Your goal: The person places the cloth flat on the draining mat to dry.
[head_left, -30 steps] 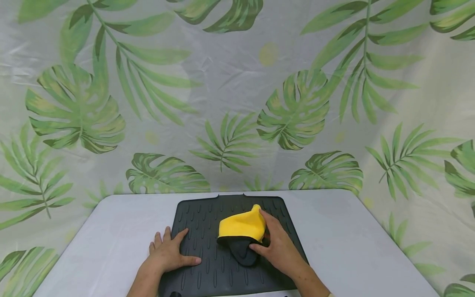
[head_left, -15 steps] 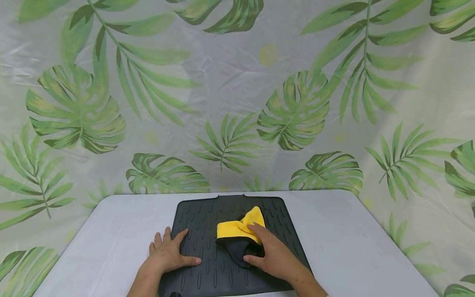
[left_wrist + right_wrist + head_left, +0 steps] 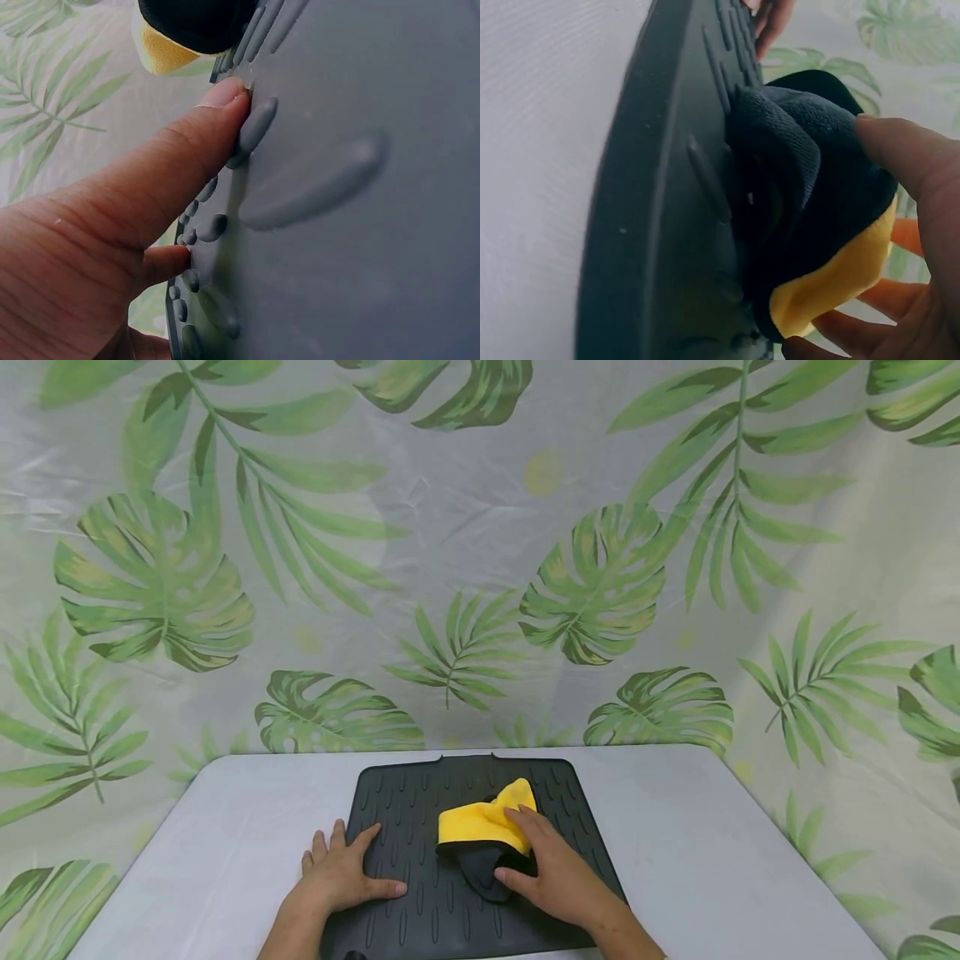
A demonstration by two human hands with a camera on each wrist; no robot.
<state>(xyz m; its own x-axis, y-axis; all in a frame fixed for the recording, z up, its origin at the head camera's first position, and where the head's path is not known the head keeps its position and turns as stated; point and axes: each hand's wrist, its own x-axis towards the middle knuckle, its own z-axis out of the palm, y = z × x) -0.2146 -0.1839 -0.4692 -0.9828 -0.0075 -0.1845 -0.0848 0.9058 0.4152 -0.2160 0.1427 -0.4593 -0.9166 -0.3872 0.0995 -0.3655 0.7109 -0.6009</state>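
Gripping a bunched yellow and dark-grey cloth (image 3: 480, 827) between thumb and fingers, the right hand (image 3: 558, 872) holds it against the ridged black mat (image 3: 405, 802), near the middle. The left hand (image 3: 336, 872), fingers spread wide and holding nothing, rests at the mat's left edge, thumb inward.

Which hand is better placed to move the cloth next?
Likely the right hand: it grips the yellow-and-grey cloth on the black mat. The left hand lies spread over the mat's left edge, apart from the cloth.
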